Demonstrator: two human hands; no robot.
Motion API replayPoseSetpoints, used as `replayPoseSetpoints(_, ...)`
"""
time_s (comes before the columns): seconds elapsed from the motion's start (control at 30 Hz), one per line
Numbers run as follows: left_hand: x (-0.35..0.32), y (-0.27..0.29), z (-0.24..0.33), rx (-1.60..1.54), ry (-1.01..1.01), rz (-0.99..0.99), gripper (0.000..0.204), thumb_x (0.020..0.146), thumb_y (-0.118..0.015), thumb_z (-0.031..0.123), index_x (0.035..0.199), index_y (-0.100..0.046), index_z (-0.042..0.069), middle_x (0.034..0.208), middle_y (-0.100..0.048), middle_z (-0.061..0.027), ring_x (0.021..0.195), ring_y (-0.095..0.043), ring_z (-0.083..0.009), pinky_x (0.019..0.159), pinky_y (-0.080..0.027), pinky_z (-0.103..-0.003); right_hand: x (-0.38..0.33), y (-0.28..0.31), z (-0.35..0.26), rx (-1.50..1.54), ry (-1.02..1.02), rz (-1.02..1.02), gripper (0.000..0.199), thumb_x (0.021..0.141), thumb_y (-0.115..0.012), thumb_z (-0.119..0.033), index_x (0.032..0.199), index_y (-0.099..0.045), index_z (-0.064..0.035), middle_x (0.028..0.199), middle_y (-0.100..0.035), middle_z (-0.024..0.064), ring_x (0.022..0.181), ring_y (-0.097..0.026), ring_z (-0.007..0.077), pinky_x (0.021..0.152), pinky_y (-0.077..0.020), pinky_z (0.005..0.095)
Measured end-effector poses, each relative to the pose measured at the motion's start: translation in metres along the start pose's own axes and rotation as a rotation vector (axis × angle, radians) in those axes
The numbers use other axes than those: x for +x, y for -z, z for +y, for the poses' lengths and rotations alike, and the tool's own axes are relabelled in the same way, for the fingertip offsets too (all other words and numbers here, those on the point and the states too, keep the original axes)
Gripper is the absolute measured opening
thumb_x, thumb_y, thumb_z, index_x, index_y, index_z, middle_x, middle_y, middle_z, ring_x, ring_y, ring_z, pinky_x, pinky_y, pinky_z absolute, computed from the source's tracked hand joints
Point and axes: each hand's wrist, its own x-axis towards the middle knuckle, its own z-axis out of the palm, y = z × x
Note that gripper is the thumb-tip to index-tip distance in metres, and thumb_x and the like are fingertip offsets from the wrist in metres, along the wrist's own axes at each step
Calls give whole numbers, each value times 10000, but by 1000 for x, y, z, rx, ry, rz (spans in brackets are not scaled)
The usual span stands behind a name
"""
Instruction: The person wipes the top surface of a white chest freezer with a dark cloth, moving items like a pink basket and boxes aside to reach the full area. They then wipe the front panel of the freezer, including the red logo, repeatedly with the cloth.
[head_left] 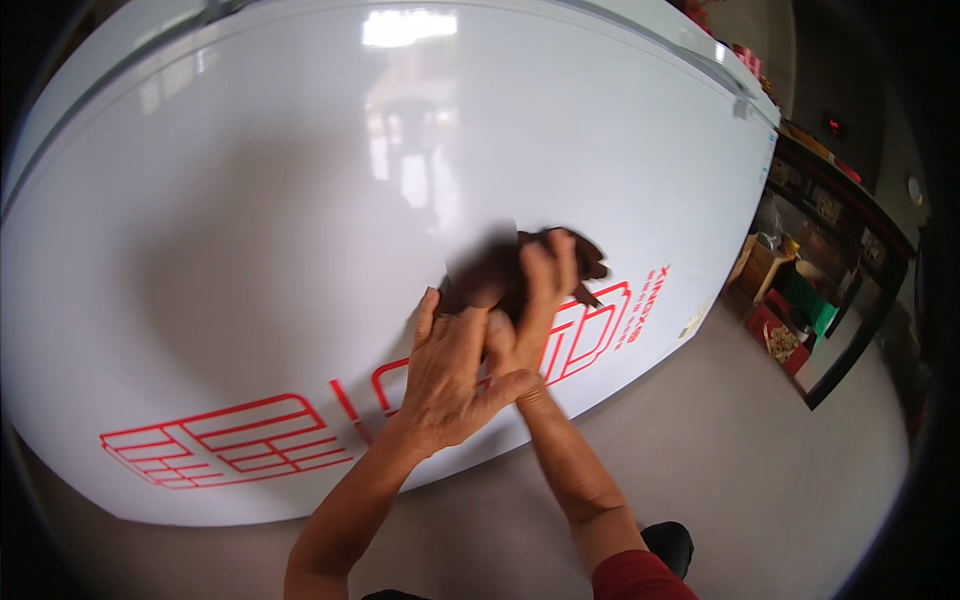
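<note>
A dark brown cloth (492,272), partly smeared by motion, lies against the glossy white front of a chest freezer (270,230). My right hand (535,310) grips the cloth, its fingers bent over the right side. Close beside it, my left hand (445,375) holds the cloth's lower left edge. The left thumb reaches across to the right wrist, so the two hands overlap. Some fingertips are hidden in the folds. Below and around the hands, large red line markings (250,440) run along the freezer's lower front.
At the right stands a dark-framed table (850,190). Under it are a red box (777,335), a green box (805,300) and other items. Grey floor (740,450) spreads below the freezer, with a dark shoe (668,545) by my right arm.
</note>
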Motion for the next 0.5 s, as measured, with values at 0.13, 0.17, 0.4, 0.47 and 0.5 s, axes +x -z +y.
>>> replayPoseSetpoints(0.13, 3, -9, -3, -234, 132, 389, 293, 863, -501, 109, 1105, -577, -38, 1088, -583, -157, 976, -549, -238, 820, -459, -340, 1, 2, 22, -402, 164, -93, 558, 719, -733, -344, 1250, -592, -249, 1469, -208, 280, 1350, -163, 513, 1069, -197, 577)
replayPoseSetpoints(0.17, 4, 2, 1, -77, 52, 414, 237, 853, -500, 83, 1039, -596, -29, 1090, -575, -152, 970, -539, -239, 806, -453, -344, 5, -8, 21, -302, 159, -108, 557, 721, -739, -317, 1253, -589, -252, 1469, -202, 280, 1347, -162, 517, 1077, -215, 558)
replayPoseSetpoints(0.4, 54, -47, 32, 331, -226, 350, 117, 757, -604, 70, 859, -657, 52, 993, -582, -89, 933, -489, -277, 800, -409, -371, 82, 62, 66, -205, 173, -265, 559, 731, -744, -193, 1259, -570, -247, 1474, -208, 227, 1347, -226, 475, 1060, -346, 474)
replayPoseSetpoints(0.47, 73, -69, 39, 336, -219, 334, 131, 751, -627, 76, 877, -659, 60, 1062, -569, -102, 999, -481, -293, 858, -400, -387, 104, 80, 87, -217, 232, -262, 554, 730, -744, -198, 1253, -569, -246, 1464, -230, 220, 1338, -251, 474, 1064, -340, 484)
replayPoseSetpoints(0.5, 85, -80, 44, 364, -225, 347, 138, 748, -630, 73, 883, -659, 60, 1074, -567, -107, 1013, -480, -299, 871, -397, -391, 117, 89, 97, -249, 238, -264, 550, 739, -736, -200, 1260, -563, -237, 1458, -233, 224, 1343, -236, 477, 1066, -332, 493)
